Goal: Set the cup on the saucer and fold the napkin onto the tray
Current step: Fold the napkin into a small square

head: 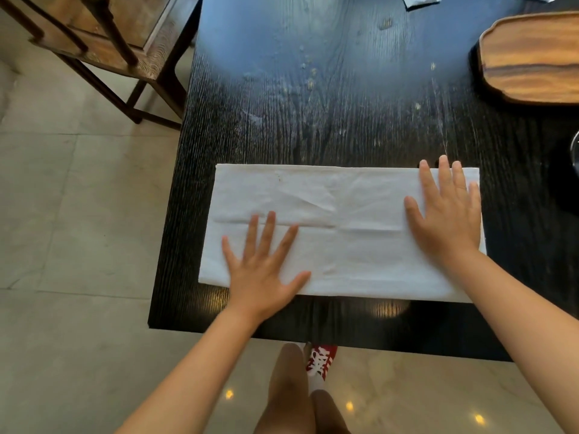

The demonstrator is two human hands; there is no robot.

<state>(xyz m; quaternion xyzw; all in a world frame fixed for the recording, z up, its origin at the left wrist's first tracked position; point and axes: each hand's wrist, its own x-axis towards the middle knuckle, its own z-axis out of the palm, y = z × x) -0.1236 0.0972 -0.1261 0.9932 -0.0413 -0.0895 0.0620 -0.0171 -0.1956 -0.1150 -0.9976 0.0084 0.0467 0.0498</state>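
We are pressing both hands flat on the white napkin [338, 233], which is lying as a wide folded rectangle near the front edge of the dark worktop [329, 98]. The left hand [263, 270] is resting on its near-left part, fingers straight and spread, gripping nothing. The right hand [445, 214] is lying on the right end — fingers straight, tips reaching the far edge. The wooden tray [529, 57] is sitting at the far right, well apart from the napkin. A wooden chair [103, 42] is standing left of the worktop.
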